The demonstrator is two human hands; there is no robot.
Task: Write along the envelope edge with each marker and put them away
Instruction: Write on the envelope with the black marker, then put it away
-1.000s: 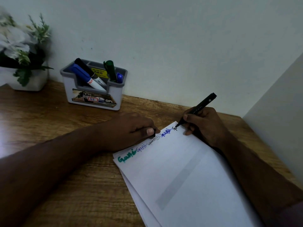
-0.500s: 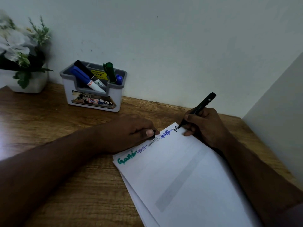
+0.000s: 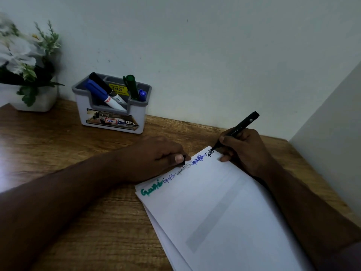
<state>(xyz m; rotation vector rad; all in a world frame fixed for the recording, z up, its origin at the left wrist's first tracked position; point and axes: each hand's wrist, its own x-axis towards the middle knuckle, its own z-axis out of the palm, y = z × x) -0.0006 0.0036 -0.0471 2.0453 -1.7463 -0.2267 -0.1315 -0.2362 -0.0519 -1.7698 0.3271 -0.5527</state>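
Your right hand (image 3: 244, 151) is pinching a slim black marker pen (image 3: 237, 130), tip touching the far corner of the top white paper envelope (image 3: 224, 202), right at the end of a row of green, blue and black scribbles along its edge. Left hand (image 3: 156, 157) is curled into a loose fist on the wooden bench (image 3: 58, 145), fingertips pressing that same edge; something small and dark sits under the thumb, can't tell what. Beyond your left hand is the grey-and-white plastic marker holder (image 3: 111, 114) with the other markers in it

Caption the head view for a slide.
Right hand writes with black marker along envelope edge; left hand steadies it.
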